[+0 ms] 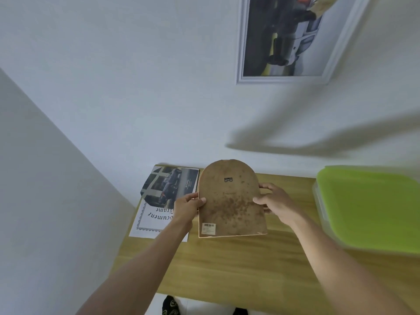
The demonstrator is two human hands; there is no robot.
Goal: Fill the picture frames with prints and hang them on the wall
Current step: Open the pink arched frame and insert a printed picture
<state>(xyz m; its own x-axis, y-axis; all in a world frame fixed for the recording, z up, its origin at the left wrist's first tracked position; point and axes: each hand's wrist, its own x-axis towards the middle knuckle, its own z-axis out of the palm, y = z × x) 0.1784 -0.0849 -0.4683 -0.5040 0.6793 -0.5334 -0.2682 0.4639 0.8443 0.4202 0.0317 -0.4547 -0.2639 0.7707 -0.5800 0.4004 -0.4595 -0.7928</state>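
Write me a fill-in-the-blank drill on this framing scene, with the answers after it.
1. Both hands hold the arched frame with its brown ____ side facing the camera.
2. The plastic box on the table has a ____ lid.
3. The white frame already on the wall shows a ____.
4. The barcode sticker sits near the arched frame's lower ____ corner.

Answers: back; green; car; left
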